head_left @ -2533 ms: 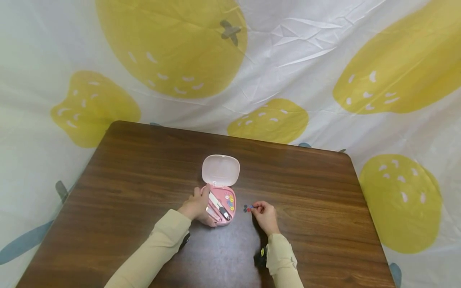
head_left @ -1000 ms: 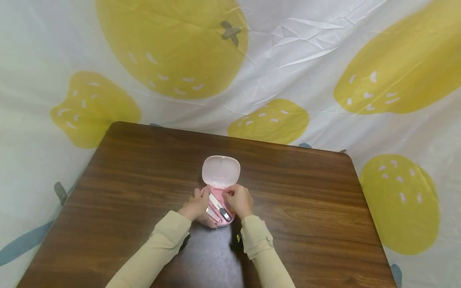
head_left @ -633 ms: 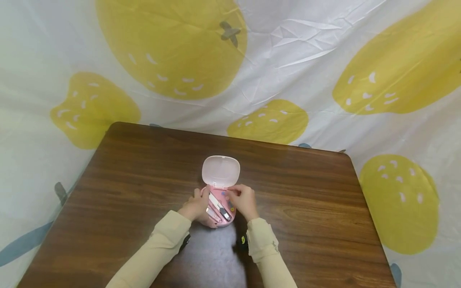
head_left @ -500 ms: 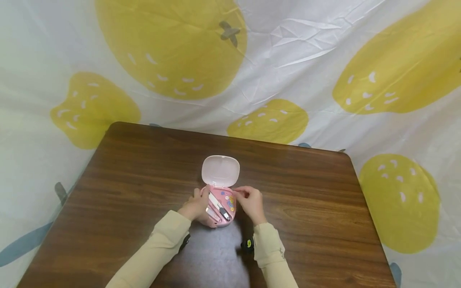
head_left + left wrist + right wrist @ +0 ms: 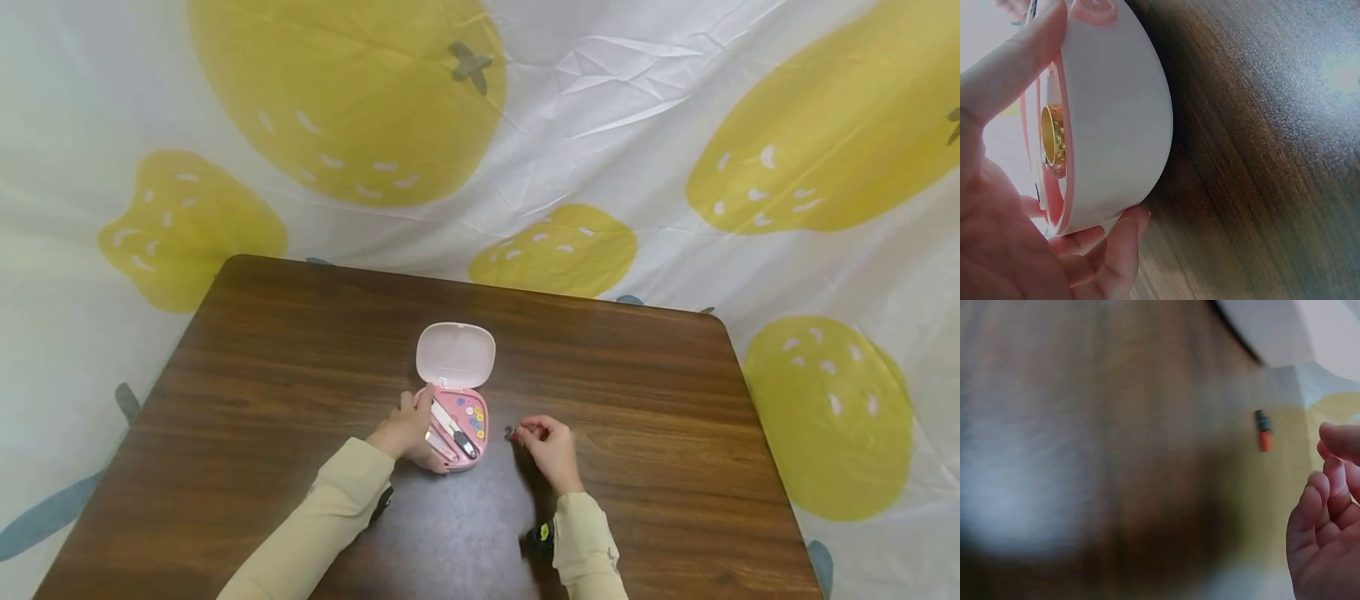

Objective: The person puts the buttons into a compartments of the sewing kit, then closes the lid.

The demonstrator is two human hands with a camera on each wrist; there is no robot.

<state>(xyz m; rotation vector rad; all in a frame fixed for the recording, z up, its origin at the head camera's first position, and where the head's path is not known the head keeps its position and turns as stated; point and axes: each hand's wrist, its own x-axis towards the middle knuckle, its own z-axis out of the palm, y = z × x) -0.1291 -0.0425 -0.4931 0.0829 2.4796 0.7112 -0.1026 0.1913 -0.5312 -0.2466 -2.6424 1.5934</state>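
My left hand [image 5: 408,433] grips the left side of a pink sewing box [image 5: 459,464] that lies with its lid up. In the left wrist view, the thumb is on the rim of the box [image 5: 1116,119] and fingers curl at its wall. A gold thimble [image 5: 1052,134] shows inside. The box also holds a slim white-and-black tool [image 5: 453,427] and several small buttons [image 5: 478,414] in yellow, white and blue. My right hand [image 5: 553,450] is beside a few dark and red buttons [image 5: 510,433] on the table. In the right wrist view its fingertips are apart from these buttons [image 5: 1263,431], with nothing seen between them.
The pale pink lid [image 5: 456,354] leans back behind the box. Both stand on a dark wood table [image 5: 300,350]. A white cloth with yellow fruit prints [image 5: 360,108] hangs along the table's far edge.
My right hand went from the loose buttons to the box, then back right to the table. A blue button now lies near the top of the box's button compartment. My left hand kept its grip.
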